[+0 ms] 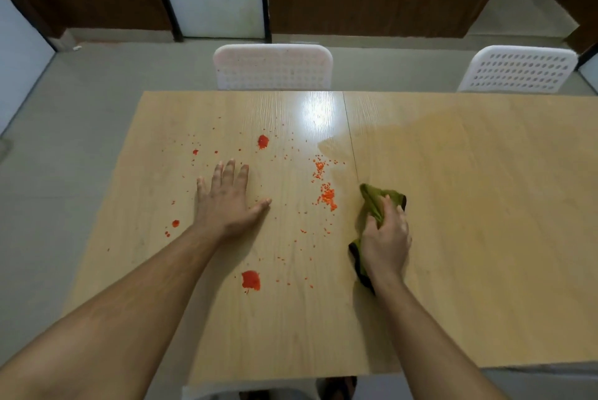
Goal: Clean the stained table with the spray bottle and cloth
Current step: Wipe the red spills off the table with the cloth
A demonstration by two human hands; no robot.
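- The table (469, 238) is a pale wood-grain laminate top with a thin seam running from far edge to near edge; a glossy glare sits by the far edge, and right of the seam the surface has a darker, damp-looking sheen.
- Red-orange stains (251, 280) dot the part left of the seam: round blobs toward the near and far edges, fine grainy specks clustered beside the seam.
- The left hand (226, 202) lies flat, fingers spread wide, palm down among the stains; it holds nothing.
- The right hand (385, 238) grips a crumpled olive-green cloth (375, 202) with dark trim, pressed to the table just right of the seam.
- Two white perforated plastic chairs (273, 68) stand beyond the far edge.
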